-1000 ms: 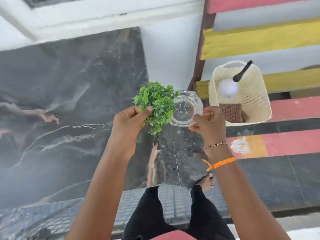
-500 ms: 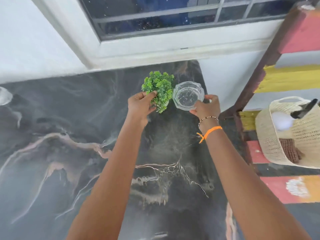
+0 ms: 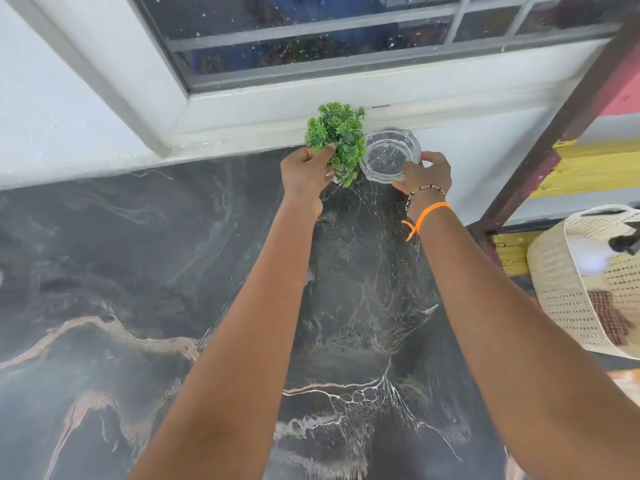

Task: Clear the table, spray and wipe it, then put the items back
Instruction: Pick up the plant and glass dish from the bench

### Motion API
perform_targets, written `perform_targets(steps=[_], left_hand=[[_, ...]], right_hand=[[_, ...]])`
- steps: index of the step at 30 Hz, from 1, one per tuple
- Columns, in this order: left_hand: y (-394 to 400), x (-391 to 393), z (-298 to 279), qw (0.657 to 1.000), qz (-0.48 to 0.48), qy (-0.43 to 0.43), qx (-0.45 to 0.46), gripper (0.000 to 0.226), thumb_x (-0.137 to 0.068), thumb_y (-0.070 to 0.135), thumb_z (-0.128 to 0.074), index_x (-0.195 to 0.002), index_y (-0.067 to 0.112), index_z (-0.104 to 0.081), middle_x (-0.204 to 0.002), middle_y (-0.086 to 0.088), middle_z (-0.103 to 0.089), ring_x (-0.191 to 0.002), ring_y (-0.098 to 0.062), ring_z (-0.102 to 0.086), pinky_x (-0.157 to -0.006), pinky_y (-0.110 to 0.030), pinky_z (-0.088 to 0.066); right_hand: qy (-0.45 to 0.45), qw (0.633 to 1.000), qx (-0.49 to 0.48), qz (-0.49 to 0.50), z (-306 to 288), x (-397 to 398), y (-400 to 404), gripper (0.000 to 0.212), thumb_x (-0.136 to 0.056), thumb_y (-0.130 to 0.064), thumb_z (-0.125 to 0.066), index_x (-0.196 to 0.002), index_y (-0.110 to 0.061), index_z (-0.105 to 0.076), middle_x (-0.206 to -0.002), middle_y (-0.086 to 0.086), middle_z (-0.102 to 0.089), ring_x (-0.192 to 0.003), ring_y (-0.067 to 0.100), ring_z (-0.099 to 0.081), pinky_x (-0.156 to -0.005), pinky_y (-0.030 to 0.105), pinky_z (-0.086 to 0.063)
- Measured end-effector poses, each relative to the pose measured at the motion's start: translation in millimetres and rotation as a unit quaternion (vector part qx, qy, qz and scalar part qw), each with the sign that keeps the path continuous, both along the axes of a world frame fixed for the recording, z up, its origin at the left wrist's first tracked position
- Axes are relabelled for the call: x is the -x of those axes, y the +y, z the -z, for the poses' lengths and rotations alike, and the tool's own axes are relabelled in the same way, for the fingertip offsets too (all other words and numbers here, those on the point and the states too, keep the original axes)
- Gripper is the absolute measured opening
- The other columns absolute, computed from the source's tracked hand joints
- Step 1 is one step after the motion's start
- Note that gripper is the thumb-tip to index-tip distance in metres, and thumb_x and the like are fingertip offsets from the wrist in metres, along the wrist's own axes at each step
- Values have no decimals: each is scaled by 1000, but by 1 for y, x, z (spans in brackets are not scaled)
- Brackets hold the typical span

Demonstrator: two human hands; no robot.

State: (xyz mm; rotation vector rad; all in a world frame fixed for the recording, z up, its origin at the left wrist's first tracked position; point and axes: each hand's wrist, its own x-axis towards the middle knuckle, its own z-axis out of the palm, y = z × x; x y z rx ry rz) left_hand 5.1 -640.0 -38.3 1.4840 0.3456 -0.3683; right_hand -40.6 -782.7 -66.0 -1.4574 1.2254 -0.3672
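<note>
While my arms have stretched further out than a moment ago, my left hand (image 3: 306, 171) is closed around the green plant (image 3: 337, 140) and my right hand (image 3: 424, 173) grips the rim of the glass bowl (image 3: 391, 154). Both now sit at the table's (image 3: 138, 271) far edge, under the window (image 3: 311, 36); earlier they were nearer me. The basket (image 3: 568, 289) has slid right.

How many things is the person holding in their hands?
2. The left hand holds a small green plant, and the right hand holds a clear glass dish beside it, both at the far edge of the dark marble table, under the window.
</note>
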Motion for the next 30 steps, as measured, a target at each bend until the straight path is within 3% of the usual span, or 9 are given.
perform_targets(steps=[3,6,8,10,13,15,19,23,30], left_hand=[[-6,-5,0,1000,21,5,5,45,-82,16,-68,-57,18,-31,-73,-5,-35,-78,-20,-45,-60,-17,-54],[-3,-6,0,998,48,25,18,37,-84,27,-67,-61,16,-39,-69,-1,-41,-79,-16,-54,-70,-20,-56],[4,-4,4,997,50,43,51,21,-88,32,-60,-78,15,-54,-81,-1,-54,-83,-14,-59,-77,-24,-55],[9,0,11,997,37,41,55,19,-93,20,-52,-107,9,-58,-94,-2,-60,-87,-13,-59,-84,-27,-54],[11,4,24,979,116,-57,-159,48,-86,10,-59,-132,11,-43,-126,-4,-55,-112,-18,-50,-100,-34,-42],[5,1,30,938,159,-131,-278,60,-78,20,-71,-130,13,-43,-130,-4,-52,-122,-25,-40,-100,-38,-36],[-8,-5,32,889,146,-207,-381,39,-72,18,-71,-102,5,-51,-112,-11,-56,-112,-35,-41,-82,-40,-33],[-6,-18,36,888,182,-219,-362,23,-78,0,-52,-101,1,-52,-105,-17,-60,-107,-39,-44,-89,-46,-38],[0,-35,35,871,266,-230,-343,47,-82,5,-54,-127,13,-43,-113,-13,-63,-110,-34,-52,-98,-50,-40]], right_hand=[[-6,999,2,-38,2,-1,-3,29,-82,0,-58,-110,-6,-61,-97,6,-63,-57,13,-56,-73,39,-59],[3,994,23,-103,4,4,-7,31,-84,-10,-63,-114,-5,-61,-107,13,-62,-77,23,-60,-80,39,-57],[54,980,71,-178,5,8,-10,46,-79,-27,-70,-119,-9,-58,-118,12,-55,-92,26,-60,-92,40,-52],[96,956,136,-240,5,12,-11,63,-71,-33,-77,-125,-11,-51,-125,13,-42,-97,24,-53,-97,34,-45],[85,937,194,-276,6,13,-7,80,-62,-28,-84,-128,-8,-44,-116,8,-30,-109,24,-46,-96,30,-43],[80,936,210,-270,7,10,-3,88,-61,-25,-85,-133,-6,-38,-112,4,-23,-116,26,-42,-102,34,-40],[75,945,213,-238,9,5,0,91,-65,-23,-83,-138,-3,-32,-124,11,-29,-111,25,-45,-104,33,-37],[78,945,216,-231,11,3,1,94,-66,-22,-83,-140,-3,-28,-134,16,-28,-116,26,-46,-100,24,-34],[71,954,211,-200,16,0,7,94,-70,-21,-80,-142,1,-24,-134,15,-28,-112,22,-48,-98,18,-32]])
